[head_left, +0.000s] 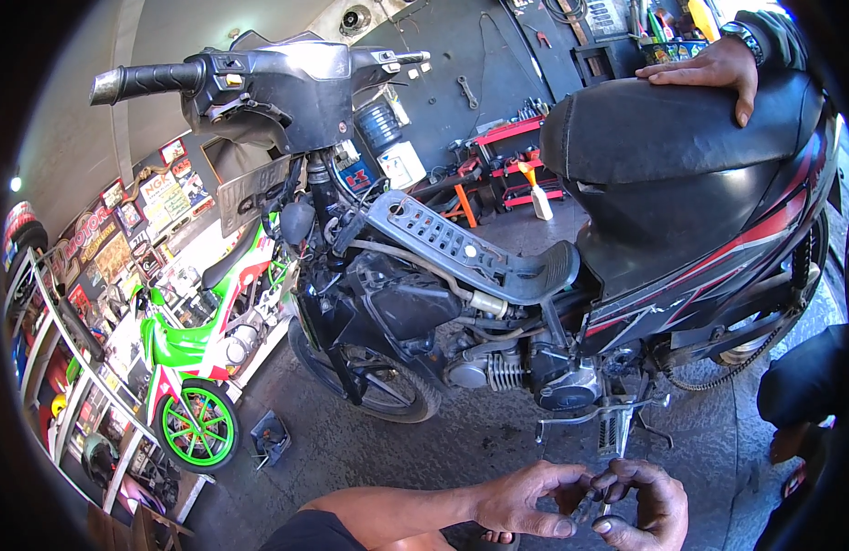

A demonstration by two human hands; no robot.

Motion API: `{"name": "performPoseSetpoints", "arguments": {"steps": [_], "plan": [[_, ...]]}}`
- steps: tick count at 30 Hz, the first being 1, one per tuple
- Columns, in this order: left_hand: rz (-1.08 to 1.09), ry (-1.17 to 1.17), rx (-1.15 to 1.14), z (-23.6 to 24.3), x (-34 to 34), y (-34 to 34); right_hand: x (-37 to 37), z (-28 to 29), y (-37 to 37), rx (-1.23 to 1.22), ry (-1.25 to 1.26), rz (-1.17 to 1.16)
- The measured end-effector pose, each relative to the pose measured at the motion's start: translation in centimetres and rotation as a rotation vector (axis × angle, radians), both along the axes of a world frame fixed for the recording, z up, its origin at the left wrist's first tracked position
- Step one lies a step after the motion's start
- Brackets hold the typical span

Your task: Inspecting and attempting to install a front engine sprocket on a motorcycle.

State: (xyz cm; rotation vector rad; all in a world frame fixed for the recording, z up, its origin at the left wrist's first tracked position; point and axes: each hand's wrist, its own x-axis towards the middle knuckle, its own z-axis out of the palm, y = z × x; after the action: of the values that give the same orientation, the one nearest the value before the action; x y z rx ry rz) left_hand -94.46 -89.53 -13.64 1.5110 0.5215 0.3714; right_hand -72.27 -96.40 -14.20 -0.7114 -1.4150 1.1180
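My left hand (pixel 534 499) and my right hand (pixel 651 508) meet at the lower edge, both pinching at the fingertips. Between them is a small, slim metal part (pixel 605 503), mostly hidden by the fingers; its exact kind does not show. Just beyond my hands stands a black and red motorcycle (pixel 415 285) with its front body panels off. Its engine (pixel 557 376) and grey footboard (pixel 479 253) lie exposed. The footpeg and pedal (pixel 617 413) are the parts nearest my fingers. Grime darkens my fingertips.
Another person's hand (pixel 709 73), with a wristwatch, rests on the black seat (pixel 663 129). A person in a dark cap (pixel 805 376) is low at right. Behind are a green motorcycle (pixel 190 340), a red tool cart (pixel 511 138), a spray bottle (pixel 540 197) and a small bin (pixel 270 436).
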Motion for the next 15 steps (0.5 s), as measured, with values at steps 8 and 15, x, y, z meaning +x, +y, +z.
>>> {"name": "performPoseSetpoints", "arguments": {"steps": [8,15], "plan": [[-0.018,0.058,-0.017,0.14,-0.05,0.03,-0.06,-0.04,-0.07,-0.033,0.027,0.008],[-0.034,0.047,-0.035,0.25,-0.08,0.08,-0.04,-0.33,-0.05,-0.004,0.031,0.021]]}}
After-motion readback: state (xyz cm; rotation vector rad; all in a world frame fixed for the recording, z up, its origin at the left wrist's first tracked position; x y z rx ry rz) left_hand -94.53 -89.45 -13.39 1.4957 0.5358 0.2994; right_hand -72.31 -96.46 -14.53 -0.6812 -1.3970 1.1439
